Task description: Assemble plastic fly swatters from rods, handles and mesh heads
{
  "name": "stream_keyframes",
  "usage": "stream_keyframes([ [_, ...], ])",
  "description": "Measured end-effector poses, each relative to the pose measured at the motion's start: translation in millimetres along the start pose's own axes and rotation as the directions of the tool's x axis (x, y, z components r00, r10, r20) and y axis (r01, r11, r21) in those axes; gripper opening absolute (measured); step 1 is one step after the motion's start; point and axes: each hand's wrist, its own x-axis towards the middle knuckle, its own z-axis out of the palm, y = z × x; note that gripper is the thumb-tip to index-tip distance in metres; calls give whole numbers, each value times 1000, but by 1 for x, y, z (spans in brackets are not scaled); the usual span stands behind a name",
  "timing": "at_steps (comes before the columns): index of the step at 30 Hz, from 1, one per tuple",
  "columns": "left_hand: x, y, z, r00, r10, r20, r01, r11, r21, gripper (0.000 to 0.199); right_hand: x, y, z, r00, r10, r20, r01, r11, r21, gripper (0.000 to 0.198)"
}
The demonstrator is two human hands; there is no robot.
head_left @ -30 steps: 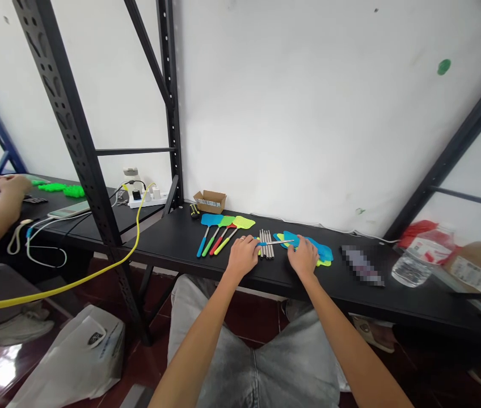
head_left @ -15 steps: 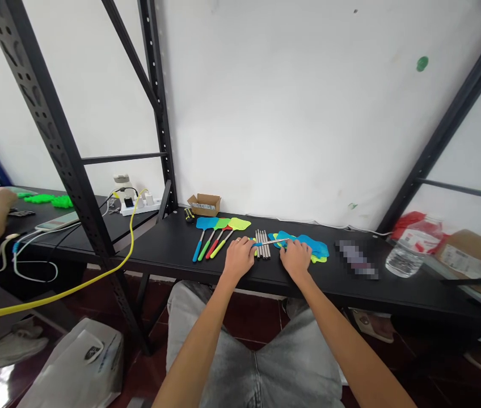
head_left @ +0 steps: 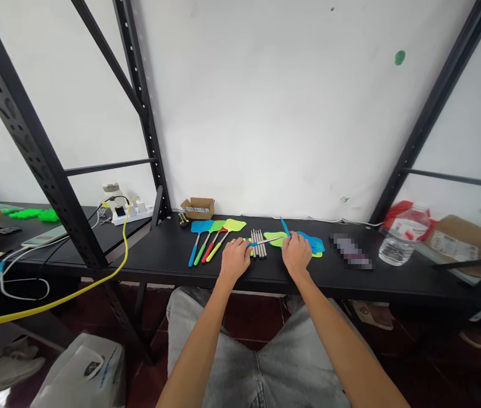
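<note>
A plain white wall (head_left: 266, 113) rises straight ahead of me, marked with a green blotch (head_left: 399, 58) high on the right, and pale, even light washes over it. Against it runs a long black tabletop (head_left: 159, 245), framed on the left by 2 perforated black metal posts, with a diagonal brace (head_left: 108, 56) and a crossbar (head_left: 110, 167), and by 1 slanting post (head_left: 431, 113) on the right. Underneath I see dark red floor tiles (head_left: 249, 317).
</note>
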Motion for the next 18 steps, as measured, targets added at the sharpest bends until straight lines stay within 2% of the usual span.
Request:
stream_keyframes([
  [3,0,0,0,1000,-2,5,2,1000,5,24,2,3,-3,987,152,-57,-148,986,74,40],
  [8,1,-1,1,1000,1,0,-1,1000,10,24,4,6,-5,957,279,-75,-267,953,144,38],
  [11,1,-1,0,1000,-2,1,2,1000,6,24,4,5,-6,953,302,-34,-295,947,130,35],
  [16,1,0,-2,1000,-3,10,3,1000,4,25,4,3,-4,953,287,99,-293,955,50,29],
  [18,1,0,-2,1000,-2,9,2,1000,5,25,3,3,-4,952,292,87,-296,955,30,26],
])
